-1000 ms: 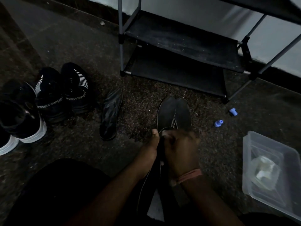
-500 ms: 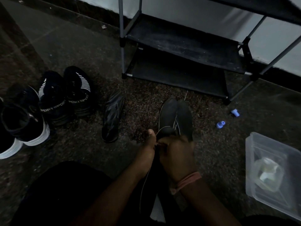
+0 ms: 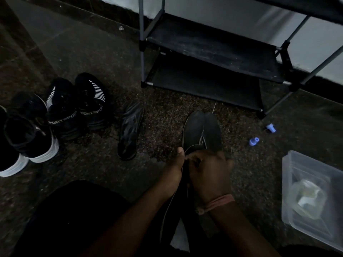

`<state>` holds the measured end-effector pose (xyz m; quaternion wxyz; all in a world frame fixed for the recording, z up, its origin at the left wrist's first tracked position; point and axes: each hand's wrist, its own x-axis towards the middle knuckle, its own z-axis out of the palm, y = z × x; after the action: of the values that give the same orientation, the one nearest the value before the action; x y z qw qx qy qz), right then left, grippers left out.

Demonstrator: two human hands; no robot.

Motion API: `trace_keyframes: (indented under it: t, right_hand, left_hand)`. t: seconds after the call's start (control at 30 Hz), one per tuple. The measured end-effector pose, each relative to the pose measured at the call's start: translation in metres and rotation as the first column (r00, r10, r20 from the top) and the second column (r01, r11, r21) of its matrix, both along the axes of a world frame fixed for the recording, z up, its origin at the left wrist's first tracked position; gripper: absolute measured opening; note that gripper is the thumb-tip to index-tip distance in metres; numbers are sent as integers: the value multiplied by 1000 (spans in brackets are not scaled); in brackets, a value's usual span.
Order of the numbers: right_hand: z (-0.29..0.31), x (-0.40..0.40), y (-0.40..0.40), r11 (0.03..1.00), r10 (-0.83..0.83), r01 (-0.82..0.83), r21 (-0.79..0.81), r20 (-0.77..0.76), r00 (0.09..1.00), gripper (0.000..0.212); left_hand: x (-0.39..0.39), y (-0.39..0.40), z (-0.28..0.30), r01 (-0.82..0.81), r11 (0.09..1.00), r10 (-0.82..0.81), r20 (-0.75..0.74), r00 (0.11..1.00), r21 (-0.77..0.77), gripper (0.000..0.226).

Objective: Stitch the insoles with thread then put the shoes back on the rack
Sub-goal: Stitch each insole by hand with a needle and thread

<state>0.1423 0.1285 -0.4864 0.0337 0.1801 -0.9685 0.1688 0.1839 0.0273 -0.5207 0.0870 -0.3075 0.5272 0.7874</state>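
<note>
A pair of dark insoles [image 3: 202,130] lies together on the floor in front of me, toes pointing at the rack. My left hand [image 3: 175,166] grips their near edge, thumb up. My right hand [image 3: 209,171] is curled tight against it over the same edge; a thin pale thread [image 3: 168,210] trails down from between the hands. What my right fingers pinch is hidden. A third dark insole [image 3: 130,130] lies alone to the left. The black shoe rack [image 3: 213,47] stands behind with bare shelves.
Black sport shoes [image 3: 78,106] and a white-soled pair [image 3: 27,143] stand at the left. Two small blue spools [image 3: 253,141] lie on the floor at the right. A clear plastic box [image 3: 313,197] sits at the right edge. My dark-clothed knee fills the lower left.
My hands have stayed together on the insoles' near edge, with only small shifts of the fingers. The view has tilted slightly.
</note>
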Motion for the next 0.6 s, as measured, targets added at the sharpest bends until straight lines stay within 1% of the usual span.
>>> trace_keyframes:
  t: [0.03, 0.07, 0.1, 0.13, 0.17, 0.23, 0.27, 0.3, 0.33, 0.37, 0.4, 0.43, 0.5, 0.57, 0.6]
  right_hand:
    - [1, -5, 6, 997, -70, 71, 27, -42, 997, 13]
    - [0, -11, 11, 990, -133, 135, 31, -49, 990, 12]
    - [-1, -16, 15, 984, -175, 175, 23, -30, 984, 13]
    - [-3, -16, 15, 984, -176, 176, -12, 0, 984, 13]
    - [-5, -14, 12, 989, -129, 131, -75, 32, 991, 13]
    - [-6, -2, 0, 970, 17, 16, -243, 134, 991, 17]
    - [-6, 5, -7, 959, 71, -15, -283, 190, 979, 21]
    - [-6, 10, -11, 965, 98, -38, -260, 221, 970, 23]
    - [-5, 12, -12, 983, 97, -62, -174, 202, 975, 23]
    - [-4, 11, -11, 996, 74, -67, -55, 150, 986, 22]
    - [-3, 8, -9, 999, 30, -34, 37, 88, 996, 20]
    - [1, 5, -6, 996, -11, 9, 87, 27, 1000, 18]
    - [4, -3, 2, 989, -95, 103, 103, -74, 993, 15]
    - [3, -10, 7, 985, -148, 155, 74, -90, 985, 12]
    - [2, -10, 6, 989, -138, 141, 49, -74, 988, 13]
  left_hand:
    - [1, 3, 0, 37, 999, -37, 6, 999, -16, 75]
    - [1, 6, -1, 81, 996, -81, 11, 997, -27, 74]
    - [2, 8, 1, 98, 995, -98, 11, 995, -29, 70]
    - [2, 8, 0, 98, 995, -98, 8, 995, -30, 66]
    - [2, 7, 1, 79, 997, -79, 8, 997, -26, 63]
    - [0, 2, 3, -14, 1000, 14, 0, 1000, 28, 59]
    - [-1, -1, -1, -50, 998, 50, -6, 999, 36, 59]
    - [-2, -4, -1, -70, 997, 70, -10, 997, 36, 60]
    - [-2, -6, -2, -80, 996, 81, -13, 997, 45, 60]
    - [-4, -6, -1, -86, 995, 86, -9, 996, 58, 58]
    - [-5, -6, -1, -94, 994, 95, -4, 996, 60, 56]
    - [-5, -5, 0, -95, 994, 95, 8, 995, 54, 55]
    - [-5, -1, 1, -46, 996, 45, 15, 999, 80, 57]
    - [-3, 2, -2, -20, 998, 18, 27, 999, 65, 56]
    - [-3, 2, -3, -24, 998, 22, 24, 999, 63, 55]
